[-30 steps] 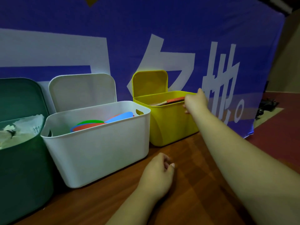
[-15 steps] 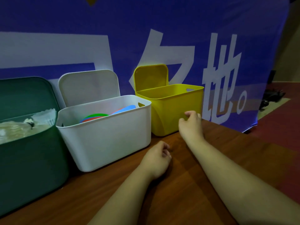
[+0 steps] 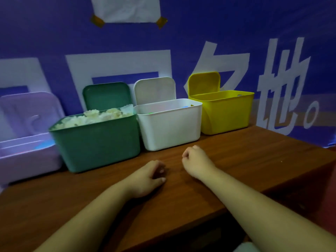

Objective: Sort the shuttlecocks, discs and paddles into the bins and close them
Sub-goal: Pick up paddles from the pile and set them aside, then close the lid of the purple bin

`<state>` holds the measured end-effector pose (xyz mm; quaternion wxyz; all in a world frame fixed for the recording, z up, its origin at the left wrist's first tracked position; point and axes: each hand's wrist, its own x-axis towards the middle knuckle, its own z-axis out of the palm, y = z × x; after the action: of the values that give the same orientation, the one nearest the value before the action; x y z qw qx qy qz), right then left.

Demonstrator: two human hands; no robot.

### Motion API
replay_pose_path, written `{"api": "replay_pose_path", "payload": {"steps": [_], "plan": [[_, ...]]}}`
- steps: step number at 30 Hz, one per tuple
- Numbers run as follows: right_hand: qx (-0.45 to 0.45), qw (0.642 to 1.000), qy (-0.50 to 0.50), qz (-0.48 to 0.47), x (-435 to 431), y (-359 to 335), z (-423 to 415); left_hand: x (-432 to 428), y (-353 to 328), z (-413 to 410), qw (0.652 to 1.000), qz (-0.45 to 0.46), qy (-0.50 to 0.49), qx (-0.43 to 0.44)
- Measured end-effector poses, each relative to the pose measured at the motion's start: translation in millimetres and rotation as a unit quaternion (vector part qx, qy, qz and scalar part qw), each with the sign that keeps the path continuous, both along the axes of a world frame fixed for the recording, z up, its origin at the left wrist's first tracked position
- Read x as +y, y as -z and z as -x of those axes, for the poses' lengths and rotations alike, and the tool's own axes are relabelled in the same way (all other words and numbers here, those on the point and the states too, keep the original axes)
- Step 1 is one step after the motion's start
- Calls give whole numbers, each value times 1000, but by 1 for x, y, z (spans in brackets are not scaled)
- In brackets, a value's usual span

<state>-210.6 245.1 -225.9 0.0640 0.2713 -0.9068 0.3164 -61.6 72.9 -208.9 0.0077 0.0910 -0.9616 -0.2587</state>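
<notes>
Four bins with raised lids stand in a row along the back of the wooden table. The purple bin is at the far left. The green bin is heaped with white shuttlecocks. The white bin shows a sliver of coloured discs at its rim. The yellow bin hides its contents. My left hand rests on the table with loosely curled fingers and holds nothing. My right hand hovers in front of the white bin, fingers curled, empty.
A blue banner with white characters hangs right behind the bins. A taped sheet of paper sits high on it. The table's right edge drops off beyond the yellow bin.
My right hand has drawn back from the yellow bin toward me and to the left. The view has swung left, bringing the green and purple bins in. My left hand has barely moved.
</notes>
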Motion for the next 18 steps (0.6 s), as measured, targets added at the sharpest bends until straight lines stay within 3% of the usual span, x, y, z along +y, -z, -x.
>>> {"api": "replay_pose_path", "payload": {"steps": [4,8,11,18], "plan": [[15,988,-137,-65,-45,8,-66,-52,6,-93,996,82,-39,-5],[73,972,-163,-154,-66,12,-108,-82,23,-150,991,62,-94,77],[80,973,-143,-162,-71,11,-117,-79,20,-154,986,17,-133,99],[73,952,-247,-165,-108,5,-106,-79,26,-140,979,149,-126,54]]}}
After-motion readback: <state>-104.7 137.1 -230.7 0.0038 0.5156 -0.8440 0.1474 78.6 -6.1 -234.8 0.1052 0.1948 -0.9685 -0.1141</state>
